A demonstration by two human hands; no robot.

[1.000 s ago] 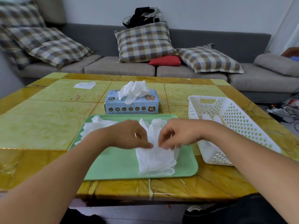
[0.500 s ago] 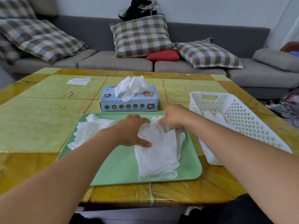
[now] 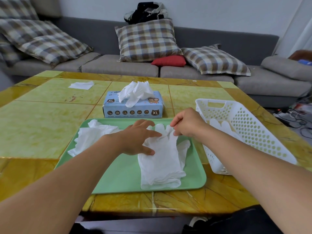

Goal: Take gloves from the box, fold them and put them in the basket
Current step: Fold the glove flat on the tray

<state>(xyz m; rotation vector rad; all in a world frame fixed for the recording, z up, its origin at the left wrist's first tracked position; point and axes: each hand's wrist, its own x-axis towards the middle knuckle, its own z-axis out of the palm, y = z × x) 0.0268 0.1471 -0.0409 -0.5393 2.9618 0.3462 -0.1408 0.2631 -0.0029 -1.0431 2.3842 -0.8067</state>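
On the green tray (image 3: 118, 179), mid-worktop (image 3: 33, 132), a white glove (image 3: 160, 162) is lying flat, cuff towards the person, fingers pointing away towards the box (image 3: 133, 108). The left hand (image 3: 136, 139) is resting on the glove's near-left edge, fingers spread and fairly straight, pinning it down rather than clutching it, so that grip is released, just pressing. The right hand (image 3: 187, 124) is working at the glove's fingertips, its thumb and forefinger pinching the thin material and lifting it slightly; that grip is grasping the glove.

As for progress, this looks like the flattening stage, with the fold itself not yet made. The glove is lying at full length with no crease across it, though a second layer is peeking out along its right side, and I cannot tell whether that is another glove underneath.

Over in the white basket (image 3: 253, 132), just right of the tray, a pale folded piece (image 3: 221, 127) is showing through, so at least one glove seems to be already delivered. Exactly how many, the wall is hiding.

Plenty is still waiting: a crumpled heap of gloves (image 3: 91, 137) is sitting at the tray's far-left corner, and another bunch (image 3: 136, 92) is spilling from the box's opening. A stray white scrap (image 3: 81, 85) is lying far left on the worktop. Early-to-middle going, by my reckoning.
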